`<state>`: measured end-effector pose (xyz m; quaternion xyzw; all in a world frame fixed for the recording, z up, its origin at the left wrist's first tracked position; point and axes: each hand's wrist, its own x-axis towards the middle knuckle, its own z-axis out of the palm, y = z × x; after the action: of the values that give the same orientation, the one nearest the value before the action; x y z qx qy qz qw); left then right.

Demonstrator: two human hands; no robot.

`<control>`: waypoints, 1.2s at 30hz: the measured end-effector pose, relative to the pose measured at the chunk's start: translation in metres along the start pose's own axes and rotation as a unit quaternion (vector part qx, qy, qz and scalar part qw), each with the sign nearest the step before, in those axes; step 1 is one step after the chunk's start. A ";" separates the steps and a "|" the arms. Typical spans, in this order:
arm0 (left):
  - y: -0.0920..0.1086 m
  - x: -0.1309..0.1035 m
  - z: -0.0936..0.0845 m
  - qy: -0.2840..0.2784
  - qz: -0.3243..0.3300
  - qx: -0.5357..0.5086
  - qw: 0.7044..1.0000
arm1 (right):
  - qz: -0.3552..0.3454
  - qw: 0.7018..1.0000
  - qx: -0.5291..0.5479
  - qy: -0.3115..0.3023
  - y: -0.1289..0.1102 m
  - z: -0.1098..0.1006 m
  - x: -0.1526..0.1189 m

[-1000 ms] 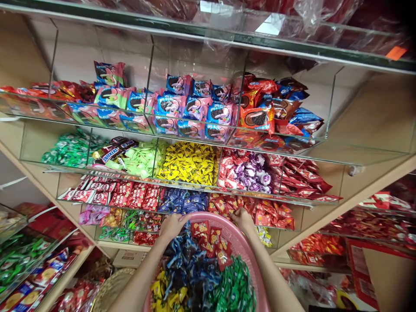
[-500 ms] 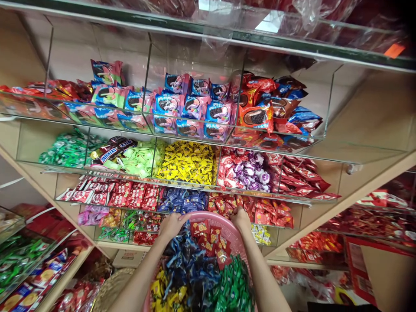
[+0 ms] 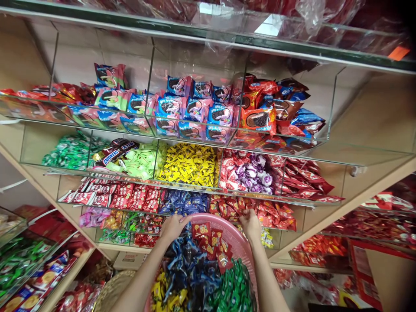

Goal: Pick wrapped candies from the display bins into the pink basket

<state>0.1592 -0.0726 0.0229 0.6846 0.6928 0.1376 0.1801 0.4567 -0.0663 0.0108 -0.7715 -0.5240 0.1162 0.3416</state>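
A pink plastic basket [image 3: 238, 234] is in front of me at the bottom of the view. It holds dark blue wrapped candies [image 3: 191, 268], green ones [image 3: 234, 288], yellow ones [image 3: 170, 294] and a few red packets [image 3: 212, 242]. My left hand [image 3: 173, 225] is closed on the basket's far left rim. Beside the far right rim is my right hand [image 3: 251, 225], its fingers curled in front of the bin of red packets [image 3: 230, 204]. What those fingers hold, if anything, is hidden.
Glass-fronted shelves carry cookie packs [image 3: 195, 108], yellow candies [image 3: 190, 164], purple-and-white candies [image 3: 255, 173] and Snickers bars [image 3: 112, 154]. A thick glass shelf edge [image 3: 208, 32] crosses above. Lower down stand a woven basket [image 3: 113, 290] and a cardboard box [image 3: 130, 261].
My right hand has moved slightly right and down, off to the side of the basket's rim. My left hand stays on the rim. The view has shifted a little.
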 end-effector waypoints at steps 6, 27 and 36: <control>-0.002 0.001 0.000 0.001 0.004 -0.003 1.000 | -0.025 0.993 0.115 0.030 -0.002 -0.014 0.000; -0.001 0.003 -0.001 -0.010 0.008 0.002 1.000 | -0.171 0.895 0.277 -0.306 -0.044 -0.009 -0.025; -0.002 0.002 0.000 -0.007 0.004 0.000 1.000 | -0.221 0.935 0.201 -0.191 -0.062 -0.005 -0.023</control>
<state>0.1575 -0.0705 0.0218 0.6885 0.6887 0.1335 0.1839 0.4046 -0.0752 0.0501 -0.5150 -0.7021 0.2857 0.4003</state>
